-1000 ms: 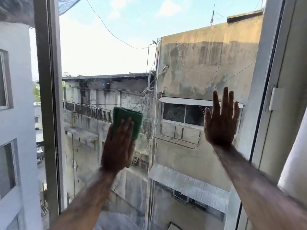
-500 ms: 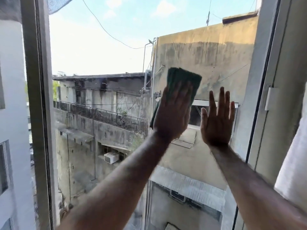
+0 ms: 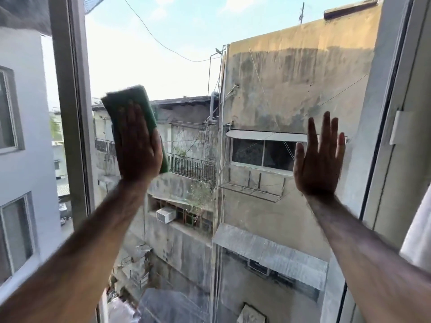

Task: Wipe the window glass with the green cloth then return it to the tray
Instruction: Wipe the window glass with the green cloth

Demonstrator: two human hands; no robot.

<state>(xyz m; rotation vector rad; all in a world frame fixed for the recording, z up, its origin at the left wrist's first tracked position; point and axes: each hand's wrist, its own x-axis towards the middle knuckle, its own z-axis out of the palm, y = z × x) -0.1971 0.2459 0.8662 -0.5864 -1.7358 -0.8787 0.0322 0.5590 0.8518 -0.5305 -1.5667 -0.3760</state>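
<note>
Mid-wipe: straight-fingered left hand (image 3: 140, 150) presses cloth (image 3: 126, 99) to glass (image 3: 186, 66) at ten o'clock, right hand (image 3: 318, 164) flat-fingered at three; return pending.

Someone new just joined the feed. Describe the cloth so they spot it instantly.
Look at the window glass facing stained concrete buildings. Near its left frame, the left hand presses flat against the pane. The green cloth shows above its fingers, dark against pale sky; the right hand is bare.

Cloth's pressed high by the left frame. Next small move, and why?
Probably sweep the left hand and cloth down the glass: the cloth lies pressed flat near the left frame, much pane lies below, and the right hand braces flat.
</note>
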